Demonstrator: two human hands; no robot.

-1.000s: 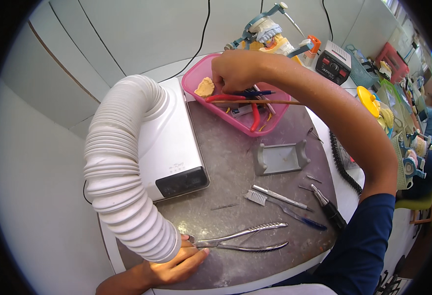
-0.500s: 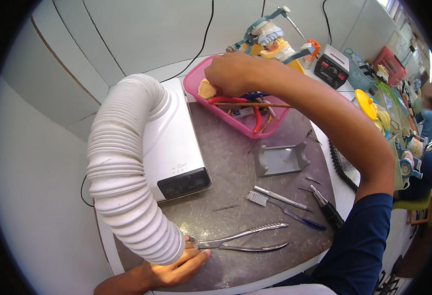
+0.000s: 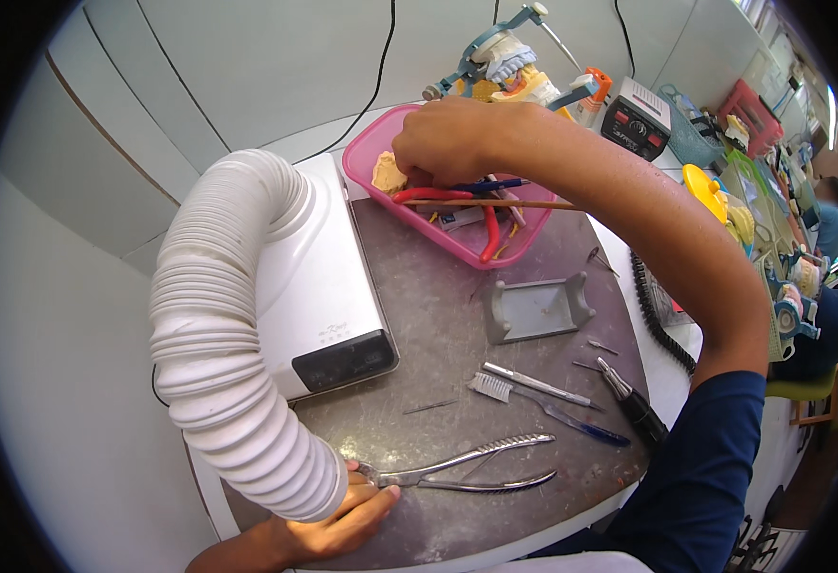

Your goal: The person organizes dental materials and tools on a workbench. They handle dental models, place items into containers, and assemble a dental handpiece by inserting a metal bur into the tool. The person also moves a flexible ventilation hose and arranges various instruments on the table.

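Reached with right hand [image 3: 452, 138], fingers curled down and hidden, into the one pink tray [image 3: 366, 158] at far centre, sorting among red-handled pliers [image 3: 448, 198]; grip could not be told. Held one metal forceps [image 3: 467, 468] at near edge, left hand [image 3: 347, 511] pinching its joint. Next, probably, lifting the wanted piece out cleanly.

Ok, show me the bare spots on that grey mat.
Bare mat lies between the white machine and the grey holder. Crowded: the pink tray under the right hand; brush and forceps near the left hand.
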